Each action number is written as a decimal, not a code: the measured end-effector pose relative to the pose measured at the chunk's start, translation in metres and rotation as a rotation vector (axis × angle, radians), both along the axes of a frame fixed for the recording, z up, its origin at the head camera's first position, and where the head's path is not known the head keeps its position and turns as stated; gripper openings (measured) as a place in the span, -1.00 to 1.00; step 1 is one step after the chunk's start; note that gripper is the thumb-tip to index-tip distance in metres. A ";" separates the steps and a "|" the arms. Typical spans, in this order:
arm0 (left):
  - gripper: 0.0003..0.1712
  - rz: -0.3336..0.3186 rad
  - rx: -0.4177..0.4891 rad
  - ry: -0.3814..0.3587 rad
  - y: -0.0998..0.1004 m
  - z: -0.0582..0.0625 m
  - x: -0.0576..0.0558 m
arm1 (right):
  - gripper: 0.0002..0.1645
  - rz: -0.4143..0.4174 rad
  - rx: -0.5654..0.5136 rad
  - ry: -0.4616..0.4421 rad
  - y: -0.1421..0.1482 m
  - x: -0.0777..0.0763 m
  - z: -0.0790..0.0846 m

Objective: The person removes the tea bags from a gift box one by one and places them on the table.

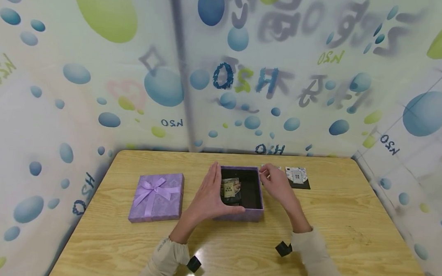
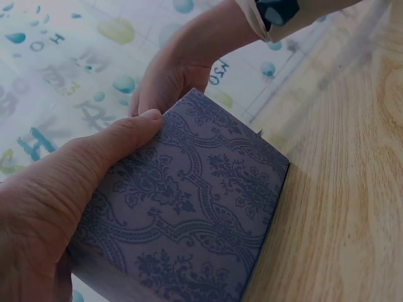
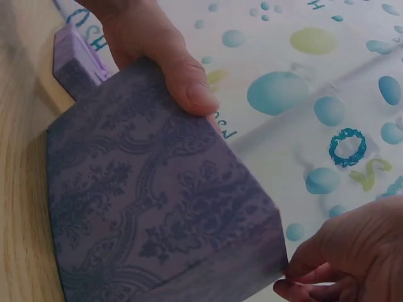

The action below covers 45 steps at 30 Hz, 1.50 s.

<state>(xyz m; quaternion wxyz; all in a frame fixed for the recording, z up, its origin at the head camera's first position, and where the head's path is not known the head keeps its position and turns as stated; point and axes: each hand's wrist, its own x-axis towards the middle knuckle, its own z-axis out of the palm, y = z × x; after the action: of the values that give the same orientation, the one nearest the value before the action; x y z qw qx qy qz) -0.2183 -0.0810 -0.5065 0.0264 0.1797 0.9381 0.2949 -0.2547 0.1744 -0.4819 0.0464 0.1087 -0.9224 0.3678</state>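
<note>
A purple patterned gift box stands without its lid on the table, black inside. My left hand lies along its left wall with straight fingers, the thumb stretched over the front rim. In the left wrist view that thumb rests along the upper edge of the box. Inside the box, toward its left, is a small printed packet. My right hand is at the far right corner, fingers bent, over another packet that it mostly covers. In the right wrist view, its fingertips are right at the box's corner; I cannot tell whether they pinch anything.
The purple lid with a ribbon bow lies to the left of the box. To the right of my right hand lies a white and black packet. The wooden table meets a curtain printed with bubbles behind it.
</note>
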 end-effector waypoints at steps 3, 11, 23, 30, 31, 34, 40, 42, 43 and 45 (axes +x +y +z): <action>0.78 -0.004 -0.001 -0.004 0.000 0.001 0.001 | -0.81 -0.032 -0.022 0.040 -0.006 0.002 0.001; 0.77 0.000 -0.006 0.004 0.001 0.001 0.000 | -0.91 0.027 -0.070 0.181 -0.028 0.009 -0.002; 0.77 -0.012 -0.024 0.028 0.001 0.002 -0.002 | -0.94 0.096 0.107 0.278 -0.060 0.022 -0.010; 0.78 -0.002 -0.042 0.016 -0.003 0.003 -0.003 | -0.78 0.146 0.463 0.178 -0.071 0.021 -0.011; 0.78 -0.003 -0.036 0.018 -0.004 0.003 -0.003 | -0.75 0.152 0.510 0.174 -0.072 0.021 -0.010; 0.77 -0.004 -0.022 0.018 -0.005 0.003 -0.002 | -0.66 0.171 0.641 0.156 -0.076 0.020 -0.009; 0.78 0.001 -0.027 0.003 -0.004 0.001 -0.002 | -0.45 0.191 0.801 0.063 -0.082 0.015 -0.011; 0.78 0.001 -0.026 -0.003 -0.003 0.000 -0.002 | -0.37 0.184 0.825 0.042 -0.083 0.014 -0.013; 0.78 0.001 -0.024 -0.003 -0.002 0.000 -0.002 | -0.34 0.178 0.836 0.035 -0.084 0.014 -0.013; 0.78 -0.003 -0.017 -0.001 -0.001 0.000 -0.001 | -0.30 0.167 0.865 0.023 -0.085 0.014 -0.014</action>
<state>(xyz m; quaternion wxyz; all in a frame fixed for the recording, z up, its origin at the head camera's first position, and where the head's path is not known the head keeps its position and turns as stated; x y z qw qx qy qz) -0.2191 -0.0821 -0.5069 0.0289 0.1806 0.9403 0.2870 -0.2407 0.0896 -0.4959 -0.0229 0.1962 -0.9790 -0.0510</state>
